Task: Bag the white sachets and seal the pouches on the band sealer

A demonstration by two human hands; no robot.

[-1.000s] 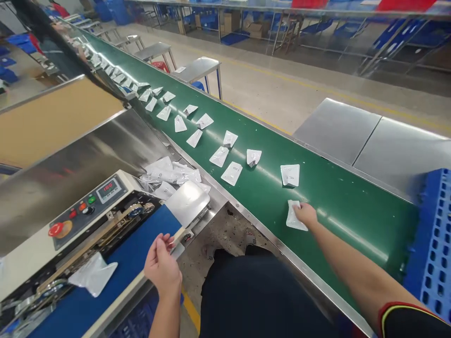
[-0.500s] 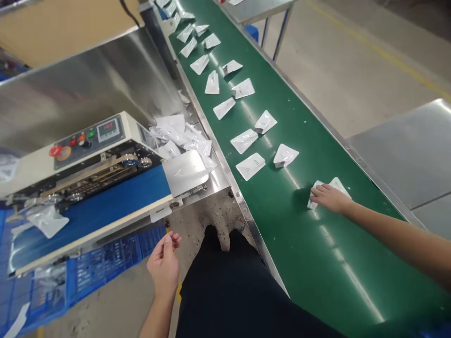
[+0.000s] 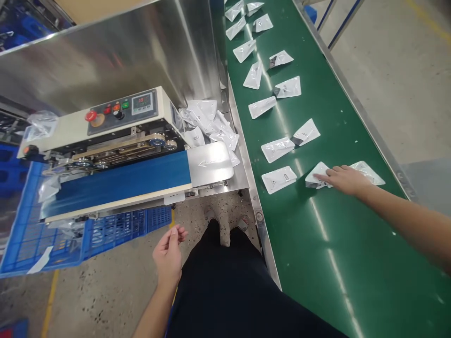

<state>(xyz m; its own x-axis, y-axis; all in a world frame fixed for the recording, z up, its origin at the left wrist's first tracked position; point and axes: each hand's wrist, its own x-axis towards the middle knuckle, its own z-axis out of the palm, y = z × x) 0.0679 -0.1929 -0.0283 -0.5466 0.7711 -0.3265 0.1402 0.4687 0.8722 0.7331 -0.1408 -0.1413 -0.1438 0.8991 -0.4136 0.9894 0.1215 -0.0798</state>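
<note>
Okay, right hand (image 3: pixel 347 180): it is open and flat, palm down. It is not grabbing anything. Its fingers (image 3: pixel 327 172) lie on top of one pouch.

Left hand (image 3: pixel 169 256): it is up in the air beside the person's leg, over the floor. The fingers are a bit bent and the thumb is close to them. It holds nothing that can be seen.

White foil pouch (image 3: pixel 316 176): it lies on the belt under the right fingers.

Other pouch (image 3: pixel 366 172): it lies just beside the right hand, near the far edge of the belt.

Green belt (image 3: pixel 334 267): it is long and shiny. More pouches lie on it in loose rows, with gaps between them.

Band sealer (image 3: pixel 120 123): it stands to the left of the belt. It has a red stop button (image 3: pixel 90 116), a blue band (image 3: pixel 120 180) and a steel plate (image 3: pixel 210 163) with an arrow on it.

Heap of pouches (image 3: pixel 207 123): it sits behind the steel plate.

Good touch: flat, soft fingers seem best here. The pouches look thin and slick, so a light press should keep them from bending or sliding into each other.
</note>
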